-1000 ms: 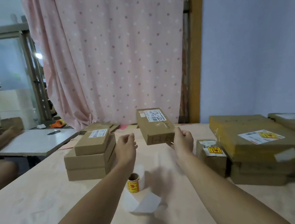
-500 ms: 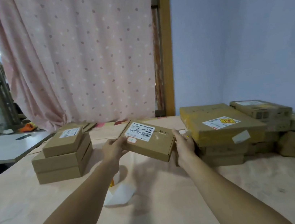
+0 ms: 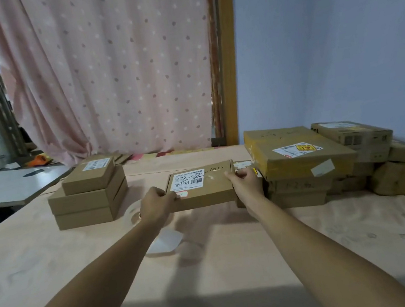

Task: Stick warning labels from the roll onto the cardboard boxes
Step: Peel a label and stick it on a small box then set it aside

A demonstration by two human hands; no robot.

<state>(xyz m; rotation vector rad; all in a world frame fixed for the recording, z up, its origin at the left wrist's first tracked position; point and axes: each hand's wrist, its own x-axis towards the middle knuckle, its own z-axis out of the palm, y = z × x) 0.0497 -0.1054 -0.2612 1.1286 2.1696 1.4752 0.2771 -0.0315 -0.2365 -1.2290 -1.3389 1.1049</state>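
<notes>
- Box, cardboard, flat: we are holding one flat cardboard box [image 3: 203, 194] level between both hands at the middle of the table [image 3: 55, 265], top face up. We cannot tell whether its underside is touching the tabletop.
- Left hand [image 3: 155, 204]: we are gripping the box's near left corner, thumb lying on top and the other fingers curled round the end.
- Right hand [image 3: 246, 186]: we are gripping the box's right end, thumb on the top edge and fingers wrapped round the side.
- Shipping label [image 3: 190, 179]: white, with a barcode and handwritten marks, on the left half of the box top.
- Label roll [image 3: 134, 213]: we are seeing only a pale, blurred part of it behind the left wrist, on the table.
- Backing strip [image 3: 165, 241]: white paper trailing on the table beneath the left forearm.
- Stack of three boxes [image 3: 88, 203]: standing to the left of the held box, apart from it.
- Pile of boxes [image 3: 302, 165]: lying to the right against the blue wall [image 3: 337, 43], just beside the right hand; its top box is carrying a yellow warning label [image 3: 307, 147].
- Pink curtain [image 3: 112, 75]: hanging behind the table.
</notes>
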